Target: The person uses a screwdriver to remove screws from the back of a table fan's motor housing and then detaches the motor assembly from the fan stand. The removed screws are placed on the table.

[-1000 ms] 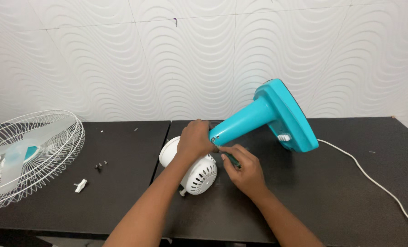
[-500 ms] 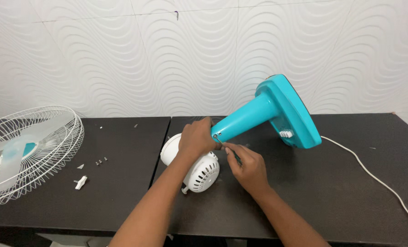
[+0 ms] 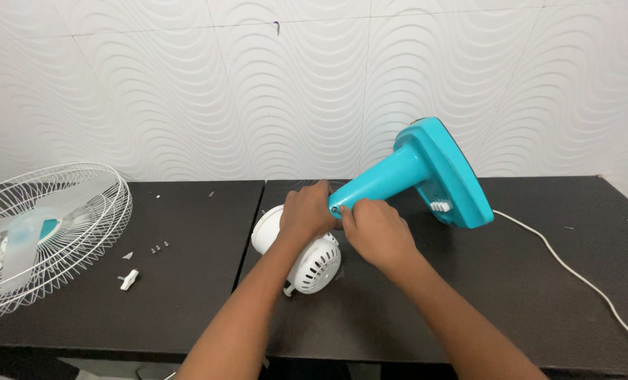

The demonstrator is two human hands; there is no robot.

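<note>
Two hands [image 3: 342,222], fingers gripping fan neck [image 3: 377,179]

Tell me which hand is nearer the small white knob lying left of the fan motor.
Left. The left hand rests on the white motor housing, closer to the knob; the right hand sits further right, at the teal stand.

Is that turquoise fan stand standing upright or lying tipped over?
Tipped over. The turquoise stand lies on the black table, its flat base raised sideways toward the wall, its neck slanting down to the white motor housing.
</note>
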